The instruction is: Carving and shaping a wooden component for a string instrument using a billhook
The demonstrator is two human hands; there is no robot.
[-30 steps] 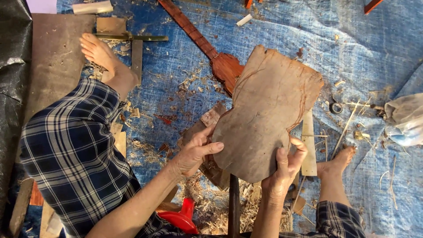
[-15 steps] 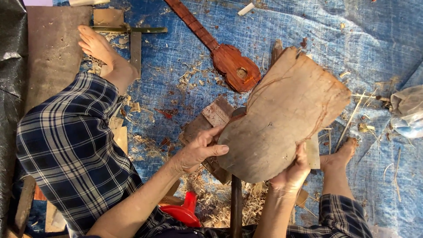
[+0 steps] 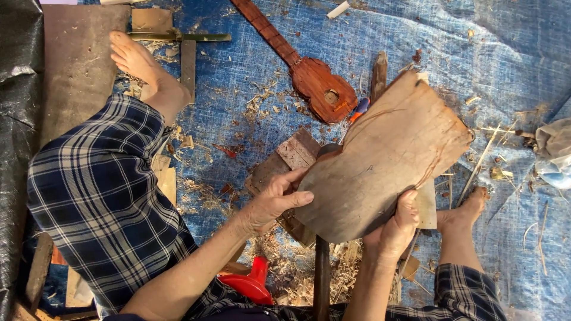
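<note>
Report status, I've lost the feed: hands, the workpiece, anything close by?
Left hand and right hand both gripping the wooden slab, near edge. Small stringed instrument lies just beyond on the blue tarp.

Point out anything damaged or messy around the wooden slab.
The wooden slab, held by the left hand and right hand, has a ragged, chipped far edge. Wood shavings litter the blue tarp under it.

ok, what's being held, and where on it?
A flat, rough wooden slab. Left hand grips its lower left edge, right hand its bottom edge.
</note>
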